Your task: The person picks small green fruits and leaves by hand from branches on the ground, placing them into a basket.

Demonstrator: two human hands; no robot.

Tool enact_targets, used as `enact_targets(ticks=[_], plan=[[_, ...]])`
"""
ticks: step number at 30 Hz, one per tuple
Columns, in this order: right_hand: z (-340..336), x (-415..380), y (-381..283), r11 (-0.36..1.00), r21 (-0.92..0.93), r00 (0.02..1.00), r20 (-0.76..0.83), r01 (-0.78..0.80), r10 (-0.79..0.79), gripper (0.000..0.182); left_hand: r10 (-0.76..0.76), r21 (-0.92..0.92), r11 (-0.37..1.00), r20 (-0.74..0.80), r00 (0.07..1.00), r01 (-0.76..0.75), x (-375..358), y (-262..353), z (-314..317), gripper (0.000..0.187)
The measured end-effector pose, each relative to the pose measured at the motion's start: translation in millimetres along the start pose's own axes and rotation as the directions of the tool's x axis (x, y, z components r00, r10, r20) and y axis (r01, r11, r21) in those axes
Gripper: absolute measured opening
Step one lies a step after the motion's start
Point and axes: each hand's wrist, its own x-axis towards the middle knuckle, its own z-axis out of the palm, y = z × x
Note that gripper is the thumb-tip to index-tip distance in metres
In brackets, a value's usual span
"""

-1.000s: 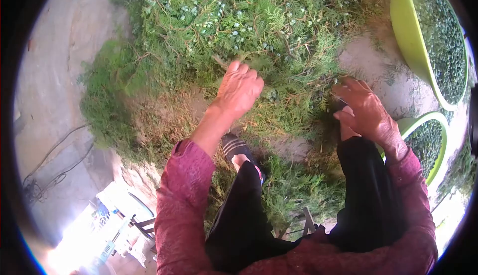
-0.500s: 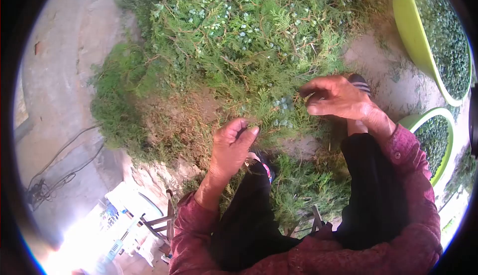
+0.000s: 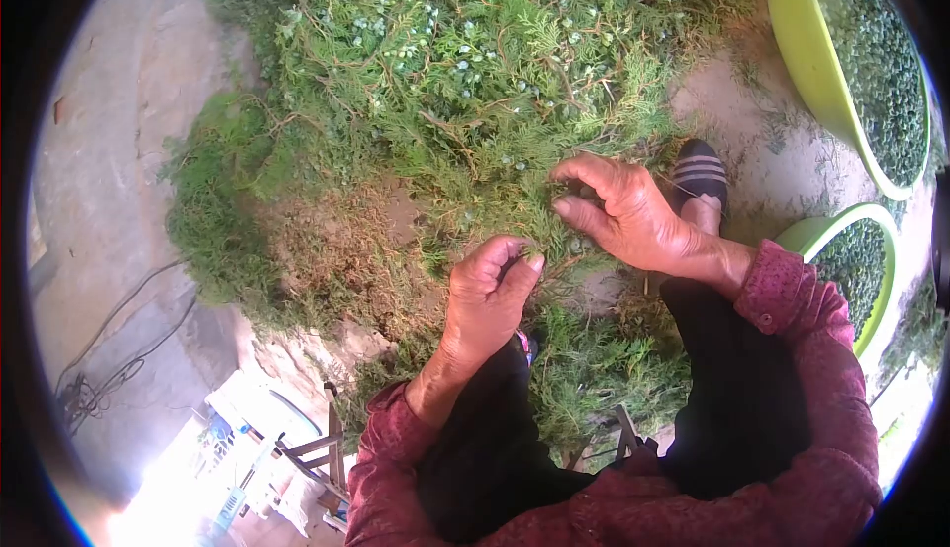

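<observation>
My left hand (image 3: 488, 295) is closed in a pinch, thumb against forefinger, on a green cypress sprig (image 3: 534, 250) whose tip shows at the fingertips. My right hand (image 3: 633, 212) is just right of it, palm down, with thumb and curved forefinger apart; dark bits show in the gap, too small to make out. Pale blue-green berries (image 3: 577, 245) sit on the foliage under the right thumb. In front of both hands spreads a large heap of cut cypress branches (image 3: 465, 82), dotted with similar berries.
Two lime-green basins, a far one (image 3: 807, 52) and a nearer one (image 3: 881, 215), stand at the right, filled with small green berries. My shoe (image 3: 701, 171) rests beside the heap. Cables (image 3: 94, 389) lie on concrete at the left, near a wooden stool leg (image 3: 334, 438).
My right hand has moved left and slightly down, closer to my left hand. My left hand has shifted a little right. The view has also shifted slightly, showing more of the shoe.
</observation>
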Motion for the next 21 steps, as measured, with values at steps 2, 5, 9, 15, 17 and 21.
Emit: enact_targets(ticks=[2, 5, 9, 15, 17, 21], plan=[[-1.8, -1.9, -0.9, 0.998, -0.034, 0.999, -0.02, 0.044, -0.045, 0.023, 0.106, 0.083, 0.99, 0.097, 0.99, -0.115, -1.5, 4.5, -1.7, 0.003], [-10.3, -7.2, 2.5, 0.994, -0.078, 0.997, 0.028, 0.076, -0.074, 0.019, 0.187, 0.169, 0.963, 0.131, 0.973, -0.208, -4.1, 1.1, -2.5, 0.003], [-42.6, -7.9, 29.6, 0.817, 0.283, 0.793, -0.224, -0.503, 0.566, 0.013, 0.09, 0.071, 0.993, 0.043, 0.995, -0.093, -19.5, 0.6, -16.4, 0.005], [-35.9, -16.8, 30.9, 0.379, 0.71, 0.768, 0.358, -0.594, 0.532, 0.016, 0.106, 0.078, 0.991, -0.002, 0.994, -0.106, -18.3, -15.0, -14.5, 0.009], [-42.0, -11.3, 18.4, 0.434, 0.655, 0.768, 0.392, -0.619, 0.506, 0.017, 0.141, 0.125, 0.983, -0.012, 0.99, -0.138, -16.9, -14.1, -16.1, 0.008], [-32.6, -1.5, -2.0, 0.822, 0.408, 0.912, 0.277, -0.398, 0.304, 0.023, 0.243, 0.261, 0.933, 0.054, 0.968, -0.249, -15.5, -3.3, -10.0, 0.009]])
